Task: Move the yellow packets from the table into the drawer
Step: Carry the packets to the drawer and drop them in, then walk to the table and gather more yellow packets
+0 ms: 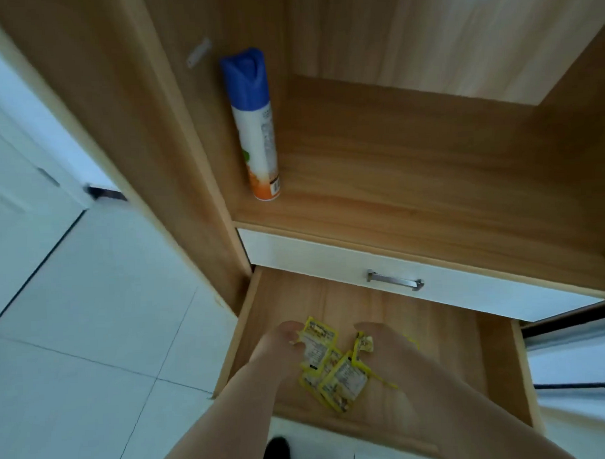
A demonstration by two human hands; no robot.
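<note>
Several yellow packets [337,372] lie in a loose pile on the wooden floor of the pulled-out lower drawer [497,353]. My left hand [281,343] reaches into the drawer from the left, its fingertips pinching the top packet [318,335]. My right hand [384,346] comes in from the right, with its fingers on a small yellow packet [364,344] at the pile's right edge. Another bit of yellow peeks out behind the right hand. The frame is blurred.
Above the open drawer sits a shut white drawer with a metal handle [394,280]. On the wooden shelf above stands a spray can with a blue cap [256,128]. White floor tiles [91,305] spread to the left; a dark shoe [274,453] shows below.
</note>
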